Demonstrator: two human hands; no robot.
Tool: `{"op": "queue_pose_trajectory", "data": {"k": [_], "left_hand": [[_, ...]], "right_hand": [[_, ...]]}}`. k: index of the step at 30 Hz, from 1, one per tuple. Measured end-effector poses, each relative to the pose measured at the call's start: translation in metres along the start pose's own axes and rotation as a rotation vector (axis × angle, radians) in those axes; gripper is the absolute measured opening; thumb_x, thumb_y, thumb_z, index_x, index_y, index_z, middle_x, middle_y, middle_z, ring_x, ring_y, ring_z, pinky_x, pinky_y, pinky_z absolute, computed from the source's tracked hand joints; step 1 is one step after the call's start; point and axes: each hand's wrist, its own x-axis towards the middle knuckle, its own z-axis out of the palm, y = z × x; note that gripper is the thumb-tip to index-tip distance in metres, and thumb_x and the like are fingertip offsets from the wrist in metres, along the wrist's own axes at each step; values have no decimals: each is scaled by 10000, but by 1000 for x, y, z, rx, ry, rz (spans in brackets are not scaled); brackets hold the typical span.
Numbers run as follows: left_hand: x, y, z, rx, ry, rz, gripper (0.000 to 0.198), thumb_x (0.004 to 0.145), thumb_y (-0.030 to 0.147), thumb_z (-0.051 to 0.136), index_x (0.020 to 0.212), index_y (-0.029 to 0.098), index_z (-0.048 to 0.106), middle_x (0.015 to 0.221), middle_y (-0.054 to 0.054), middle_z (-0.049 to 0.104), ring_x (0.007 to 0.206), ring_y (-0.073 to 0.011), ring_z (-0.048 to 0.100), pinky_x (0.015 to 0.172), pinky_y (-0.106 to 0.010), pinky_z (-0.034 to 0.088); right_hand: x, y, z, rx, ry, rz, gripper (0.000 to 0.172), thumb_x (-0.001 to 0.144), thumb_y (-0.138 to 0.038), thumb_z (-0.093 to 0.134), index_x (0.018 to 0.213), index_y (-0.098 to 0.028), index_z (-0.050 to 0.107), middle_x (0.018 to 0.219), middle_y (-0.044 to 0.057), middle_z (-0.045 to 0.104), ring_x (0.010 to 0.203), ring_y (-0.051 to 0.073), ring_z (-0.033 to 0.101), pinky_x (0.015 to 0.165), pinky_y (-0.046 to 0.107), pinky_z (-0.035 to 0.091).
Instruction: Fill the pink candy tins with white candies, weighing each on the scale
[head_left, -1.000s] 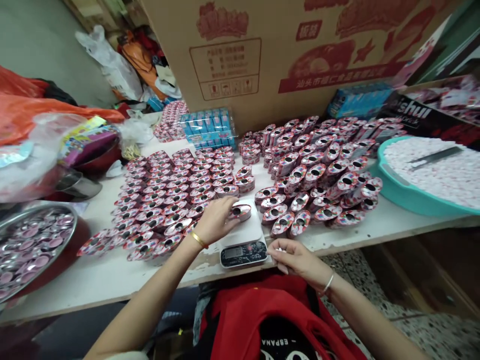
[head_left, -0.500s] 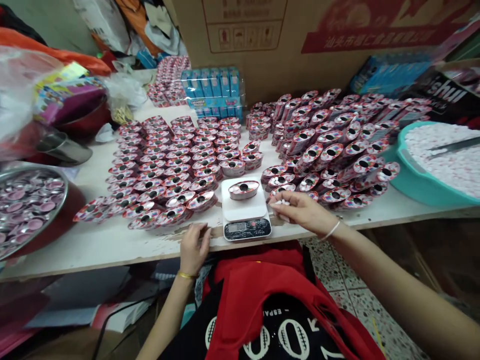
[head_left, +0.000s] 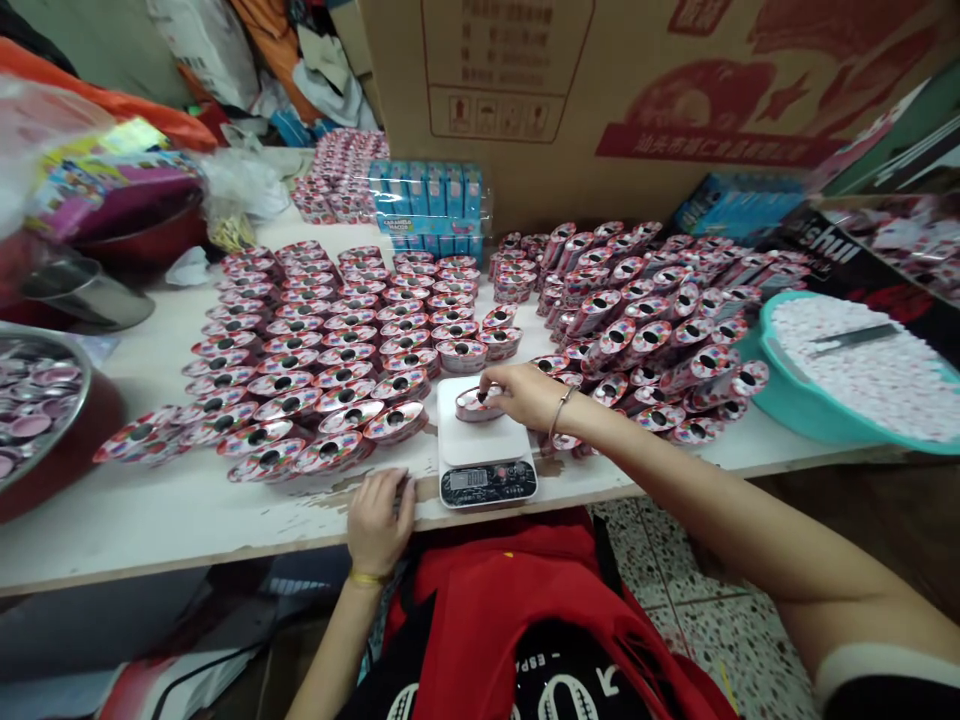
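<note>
A small oval container (head_left: 474, 404) with a red patterned rim and a dark round opening stands on the white digital kitchen scale (head_left: 487, 445). Over that opening my right hand (head_left: 525, 394) reaches in from the right, fingertips pinched together at the hole. What they hold, if anything, is hidden. My left hand (head_left: 379, 522) rests on the table's front edge, left of the scale, thumb apart from the loosely bent fingers and nothing in them. Rows of similar containers (head_left: 345, 350) stand upright left of the scale. More tilted, stacked containers (head_left: 645, 335) lie to its right.
A teal basin (head_left: 795, 400) full of small white pieces, with metal tongs (head_left: 855, 338) on top, stands at the right. At the left edge is a red bowl (head_left: 90, 440) of pinkish caps. A large cardboard box (head_left: 600, 120) and blue packs (head_left: 427, 205) are behind.
My right hand, pinching small white pieces beside the scale earlier, has moved left over the container on it. My left hand stays at the table edge. The view has shifted slightly.
</note>
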Motion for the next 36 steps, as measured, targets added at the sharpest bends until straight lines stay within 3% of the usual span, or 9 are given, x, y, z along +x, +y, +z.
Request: {"op": "queue_pose_trajectory", "data": {"k": [4,10,19,23,26,29,32,36], "left_hand": [[1,1,0,-1,-2,-4,194,863,280,494,1003,165,564,910,-82,628,865,-201,573,816,-343,428],[2,2,0,-11,-15,-13,186,850,263,515,1010,178,555,922,-79,625,875,-207,568,820,-348,432],[0,1,0,0,-31,-30,188,838,258,529,1009,185,560,922,-76,625,877,-206,565,784,-332,423],[2,5,-2,20,-25,-24,176,834,248,534,994,179,561,924,-73,627,867,-205,556,769,-324,420],[2,7,-1,18,-24,-32,173,833,251,535,986,177,565,918,-70,626,857,-201,553,764,-320,416],[0,5,1,7,-28,-49,178,833,265,532,985,182,571,917,-71,626,871,-203,552,769,-322,413],[-1,4,2,1,-36,-60,184,833,276,528,987,186,574,920,-73,627,876,-205,552,777,-327,412],[0,5,2,11,-39,-57,189,838,285,518,986,184,577,919,-79,626,870,-207,554,777,-334,412]], "right_hand": [[3,-3,-3,-53,-14,1,205,771,-170,617,976,-172,632,781,36,623,742,156,538,645,236,364],[12,-6,-2,-116,27,-99,147,752,-130,622,897,-145,643,829,67,609,774,165,531,689,253,383],[11,-4,3,15,83,-148,104,734,-89,624,832,-123,633,867,75,560,795,158,515,743,275,411],[3,1,-10,369,145,-102,68,768,-98,576,814,-131,613,797,40,575,734,127,518,732,282,420],[-9,14,-24,852,112,55,100,780,-154,570,877,-147,593,736,13,566,641,100,516,596,242,425],[-25,32,-32,1191,142,219,230,713,-79,579,925,-166,566,771,9,579,627,83,529,538,207,425],[-42,49,-30,1324,162,321,268,657,-24,589,881,-167,554,851,29,610,702,86,577,593,199,473],[-55,60,-20,1301,135,336,196,690,-116,656,841,-172,545,873,52,630,787,119,625,683,233,517]]}}
